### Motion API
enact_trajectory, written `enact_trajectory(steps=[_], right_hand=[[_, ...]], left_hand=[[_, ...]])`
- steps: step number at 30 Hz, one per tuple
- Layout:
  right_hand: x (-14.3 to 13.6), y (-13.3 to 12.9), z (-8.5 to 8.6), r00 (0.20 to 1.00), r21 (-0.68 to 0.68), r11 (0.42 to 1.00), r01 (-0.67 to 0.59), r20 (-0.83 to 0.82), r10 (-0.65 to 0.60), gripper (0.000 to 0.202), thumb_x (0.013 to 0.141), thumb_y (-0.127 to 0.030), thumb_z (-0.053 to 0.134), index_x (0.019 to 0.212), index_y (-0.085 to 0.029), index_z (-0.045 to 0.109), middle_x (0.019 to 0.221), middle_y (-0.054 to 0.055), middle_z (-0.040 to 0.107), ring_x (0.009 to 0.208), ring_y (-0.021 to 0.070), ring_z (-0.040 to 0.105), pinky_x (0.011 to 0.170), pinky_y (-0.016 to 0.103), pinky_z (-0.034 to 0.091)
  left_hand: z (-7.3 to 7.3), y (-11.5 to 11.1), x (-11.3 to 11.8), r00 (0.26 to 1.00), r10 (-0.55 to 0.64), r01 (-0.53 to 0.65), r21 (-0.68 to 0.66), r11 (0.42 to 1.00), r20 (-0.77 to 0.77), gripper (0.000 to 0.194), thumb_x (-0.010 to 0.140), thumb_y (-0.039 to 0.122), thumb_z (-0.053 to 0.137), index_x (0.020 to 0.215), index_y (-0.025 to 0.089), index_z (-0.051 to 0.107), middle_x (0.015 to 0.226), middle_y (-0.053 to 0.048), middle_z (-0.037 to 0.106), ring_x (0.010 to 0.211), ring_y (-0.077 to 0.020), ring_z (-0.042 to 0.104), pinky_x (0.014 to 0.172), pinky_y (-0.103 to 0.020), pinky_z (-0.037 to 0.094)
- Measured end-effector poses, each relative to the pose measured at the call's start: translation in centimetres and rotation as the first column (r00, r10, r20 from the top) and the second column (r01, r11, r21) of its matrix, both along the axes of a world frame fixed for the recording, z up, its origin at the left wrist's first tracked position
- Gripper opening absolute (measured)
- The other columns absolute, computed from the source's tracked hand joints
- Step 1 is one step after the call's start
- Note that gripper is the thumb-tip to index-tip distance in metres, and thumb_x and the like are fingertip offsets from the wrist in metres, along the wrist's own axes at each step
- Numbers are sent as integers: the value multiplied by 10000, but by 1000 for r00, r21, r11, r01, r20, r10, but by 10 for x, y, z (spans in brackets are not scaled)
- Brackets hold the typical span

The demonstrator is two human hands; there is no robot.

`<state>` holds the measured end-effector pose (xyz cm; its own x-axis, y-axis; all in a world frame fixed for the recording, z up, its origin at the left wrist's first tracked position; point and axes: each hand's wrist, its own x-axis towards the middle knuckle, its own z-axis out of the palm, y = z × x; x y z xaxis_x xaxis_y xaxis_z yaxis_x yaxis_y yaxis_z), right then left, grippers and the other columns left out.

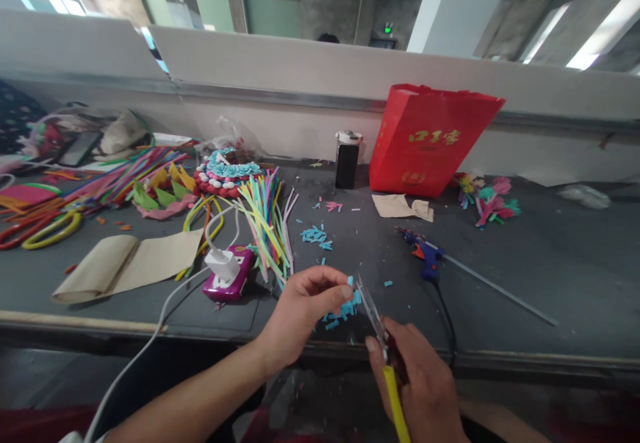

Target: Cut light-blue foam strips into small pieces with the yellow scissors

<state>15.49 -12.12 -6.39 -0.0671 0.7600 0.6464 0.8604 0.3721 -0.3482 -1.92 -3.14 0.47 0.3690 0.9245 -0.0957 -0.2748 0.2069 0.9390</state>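
Note:
Near the table's front edge, my left hand (313,303) pinches a small blue piece (351,282) between thumb and fingertips. My right hand (420,376) is closed around scissors (373,310) with a yellow handle, their blades pointing up beside the blue piece. Beneath my left fingertips lies a pile of short blue pieces (340,313), partly hidden by the hand. Another group of blue pieces (316,236) is scattered farther back, with a few pink pieces (334,207) behind it.
A purple power strip (231,283) with a white plug and cable stands left, by colourful strips (265,216) and brown paper (135,263). A blue glue gun (427,256) with a long stick lies right. Behind are a red bag (430,140) and a bottle (347,160).

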Motion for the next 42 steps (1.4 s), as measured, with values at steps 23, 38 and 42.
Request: enact_trajectory(steps=[23, 38, 42], right_hand=[[7, 6, -3, 978, 15, 997, 71, 194, -73, 304, 908, -194, 481, 1196, -136, 559, 856, 79, 643, 791, 220, 581, 745, 340, 477], [7, 4, -4, 985, 2, 1000, 25, 173, -25, 332, 902, -133, 430, 1218, -132, 533, 785, 57, 602, 726, 200, 560, 688, 323, 471], [8, 5, -6, 989, 4, 1000, 5, 149, -6, 346, 894, -102, 412, 1218, -132, 531, 789, 59, 607, 731, 195, 569, 696, 324, 487]], left_hand=[[7, 0, -7, 999, 41, -42, -28, 999, -15, 128, 683, 218, 782, 744, 150, 693, 629, 25, 611, 561, -67, 490, 561, -194, 386], [6, 3, -8, 1000, 20, -21, -54, 998, -15, 150, 661, 202, 792, 726, 148, 668, 603, 35, 595, 529, -59, 487, 550, -193, 380], [6, 1, -7, 1000, 19, -19, -55, 998, -8, 134, 673, 180, 781, 727, 143, 664, 619, 33, 601, 533, -58, 497, 545, -186, 387]])
